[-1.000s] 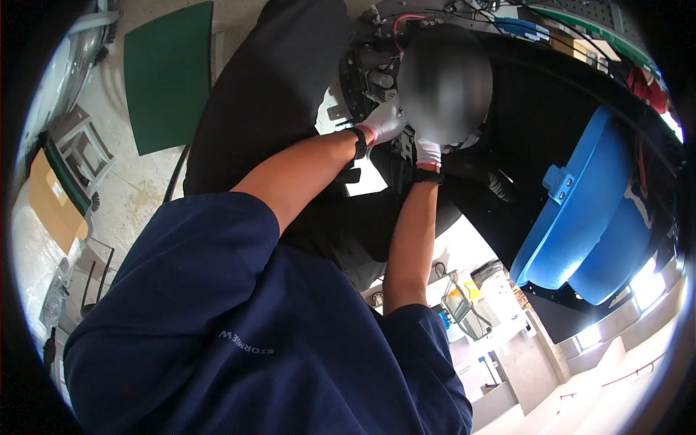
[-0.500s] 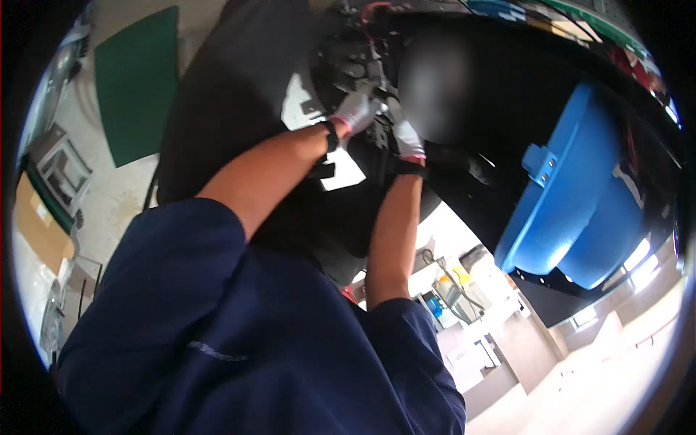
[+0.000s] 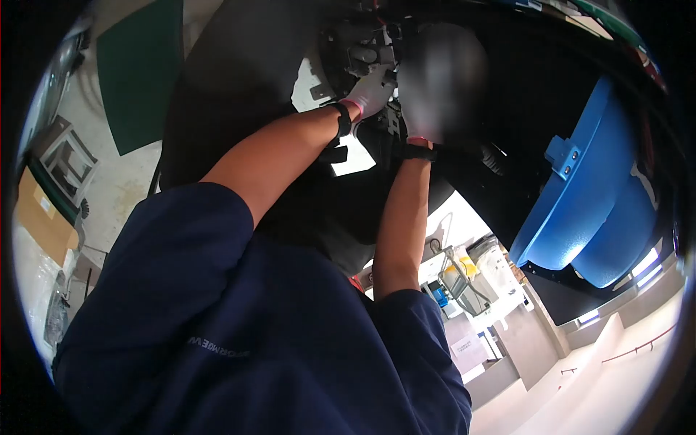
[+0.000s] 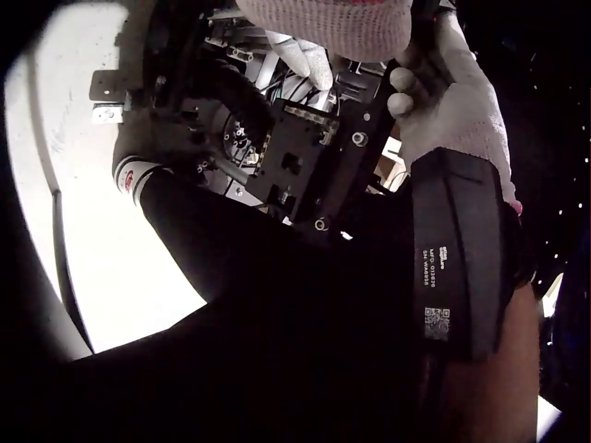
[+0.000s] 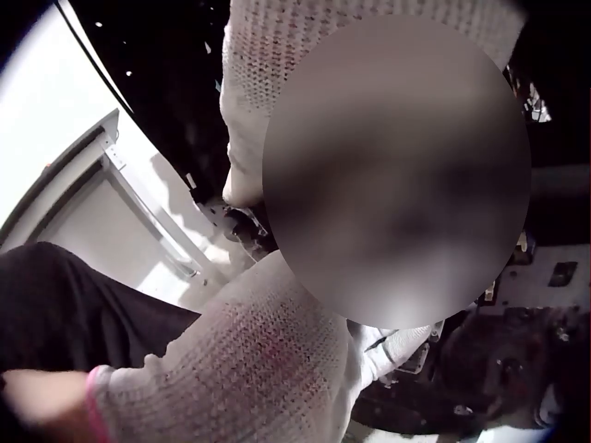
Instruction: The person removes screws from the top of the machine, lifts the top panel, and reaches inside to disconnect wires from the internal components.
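Note:
Both hands wear white knit gloves with pink cuffs and work at a black mechanical assembly [image 4: 295, 161] of plates, bolts and wires. In the head view the left hand [image 3: 372, 93] reaches into it from the left. Its fingertips [image 4: 317, 72] lie among the metal parts and wires in the left wrist view. Close on its right is the right hand [image 4: 462, 115], fingers curled beside the black plates. A blurred patch covers much of the right hand in the head view. I cannot tell what is between the right fingers.
A large blue moulded shell [image 3: 580, 210] with a bracket is on the right. At the left a dark green board [image 3: 141, 76] stands over the floor, near a grey frame [image 3: 69, 163] and a cardboard piece [image 3: 47, 221]. Dark trouser legs [image 3: 232, 94] flank the assembly.
The head view has shifted. Half a second ago the right hand reached up against the left; now it sits slightly apart to the right. The left hand stays at the assembly.

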Available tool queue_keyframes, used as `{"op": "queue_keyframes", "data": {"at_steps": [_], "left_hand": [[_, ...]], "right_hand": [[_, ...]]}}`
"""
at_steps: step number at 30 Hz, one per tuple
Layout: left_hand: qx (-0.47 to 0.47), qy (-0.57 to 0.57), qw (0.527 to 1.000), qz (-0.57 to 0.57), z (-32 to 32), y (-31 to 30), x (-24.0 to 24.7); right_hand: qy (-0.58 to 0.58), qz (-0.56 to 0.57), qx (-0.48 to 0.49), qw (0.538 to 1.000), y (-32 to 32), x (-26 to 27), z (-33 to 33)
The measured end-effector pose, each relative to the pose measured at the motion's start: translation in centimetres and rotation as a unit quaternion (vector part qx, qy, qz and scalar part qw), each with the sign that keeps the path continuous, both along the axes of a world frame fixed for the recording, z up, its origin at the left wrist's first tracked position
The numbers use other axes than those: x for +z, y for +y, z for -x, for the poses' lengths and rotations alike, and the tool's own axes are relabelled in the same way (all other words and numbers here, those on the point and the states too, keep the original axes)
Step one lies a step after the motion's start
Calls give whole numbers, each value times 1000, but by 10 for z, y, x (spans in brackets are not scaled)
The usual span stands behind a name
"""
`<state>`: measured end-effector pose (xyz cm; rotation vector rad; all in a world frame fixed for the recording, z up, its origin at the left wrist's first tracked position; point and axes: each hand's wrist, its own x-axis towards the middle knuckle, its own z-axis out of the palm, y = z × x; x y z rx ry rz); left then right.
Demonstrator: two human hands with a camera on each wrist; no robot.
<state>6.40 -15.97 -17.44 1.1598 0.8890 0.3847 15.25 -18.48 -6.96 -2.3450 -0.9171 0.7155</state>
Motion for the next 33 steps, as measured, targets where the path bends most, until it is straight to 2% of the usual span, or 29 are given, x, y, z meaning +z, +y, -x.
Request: {"op": "queue_keyframes", "data": {"at_steps": [2,4,6,8,10,12,15,17,22,24,25,27,29,31,32,33], "left_hand": [[-4,3,1000,-2,0,1,1],[-3,0,1000,-6,1,1,6],[-1,-1,1000,-9,4,4,12],[-1,-17,999,31,6,5,16],[-11,-3,1000,21,4,6,13],[11,-23,999,22,2,4,9],[6,-9,1000,17,3,3,7],[3,-2,1000,18,5,5,9],[-2,16,1000,21,11,4,26],[65,2,997,39,13,-1,31],[65,2,997,37,15,-2,32],[22,71,997,24,19,-3,32],[-4,40,999,22,17,-4,25],[-33,8,999,24,9,-5,18],[-12,-51,972,227,3,-4,19],[10,-107,902,419,-3,-2,19]], "right_hand": [[-86,49,28,995,2,-2,-3],[-85,12,20,996,2,-8,-3],[-14,14,-27,999,5,-1,2],[-17,24,-26,999,3,-11,-1],[-65,3,-68,996,5,-9,6],[-69,21,-58,996,7,-1,8],[-33,46,-60,997,6,1,7],[-10,40,-20,999,2,-5,1],[50,46,-36,997,3,-8,-6],[56,50,-27,997,7,-3,-4],[54,44,-36,997,8,0,-1],[52,36,-43,997,9,-3,-3],[-3,88,-18,996,13,-2,-5],[-10,98,-18,995,17,2,-3],[-17,109,-20,994,17,4,-2],[-32,141,-5,990,15,2,-6]]}}
